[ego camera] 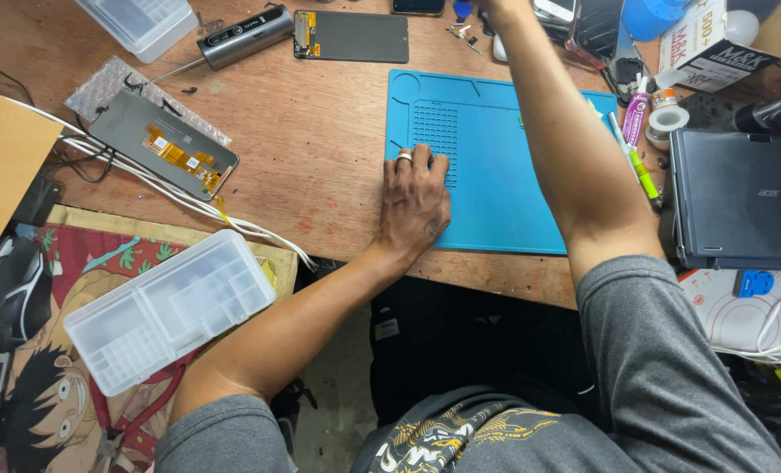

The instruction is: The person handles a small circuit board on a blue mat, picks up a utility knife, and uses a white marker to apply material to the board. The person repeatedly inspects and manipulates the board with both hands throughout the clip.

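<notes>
My left hand (417, 201) lies flat, palm down, on the left edge of a blue silicone work mat (495, 184) on a wooden bench; a ring sits on one finger and nothing is in the hand. My right arm (574, 149) stretches across the mat toward the far edge of the bench. The right hand itself is cut off by the top of the frame. Near where it reaches lie a phone screen panel (351, 37) and small loose parts (462, 33).
A second screen panel with an orange flex cable (164, 144) lies at the left beside white cables (189, 197). A clear plastic compartment box (171, 307) sits at the front left. A dark closed laptop (741, 197) is at the right, next to pens and tape rolls (644, 131).
</notes>
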